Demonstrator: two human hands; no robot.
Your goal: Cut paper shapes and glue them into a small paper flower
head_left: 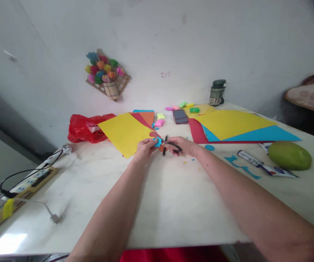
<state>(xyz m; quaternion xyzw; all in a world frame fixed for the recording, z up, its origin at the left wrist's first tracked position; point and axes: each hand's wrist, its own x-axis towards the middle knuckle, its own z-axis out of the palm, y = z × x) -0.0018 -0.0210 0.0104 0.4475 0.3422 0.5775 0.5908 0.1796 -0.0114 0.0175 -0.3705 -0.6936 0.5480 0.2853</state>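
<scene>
My left hand pinches a small piece of blue paper over the middle of the table. In my right hand is a pair of black-handled scissors, its blades pointing left and meeting the blue piece. How far the blades are apart is too small to tell. Beneath the hands lie a dark pen-like stick and an orange paper disc, both partly covered. A yellow sheet with drawn lines reaches up to my left hand. Right of my right wrist rests a blue paper disc.
Stacked yellow sheets over blue and red ones lie back right. A green mango-like fruit, glue tubes and blue scraps are at right. At left are a red plastic bag and a power strip. A bottle stands behind.
</scene>
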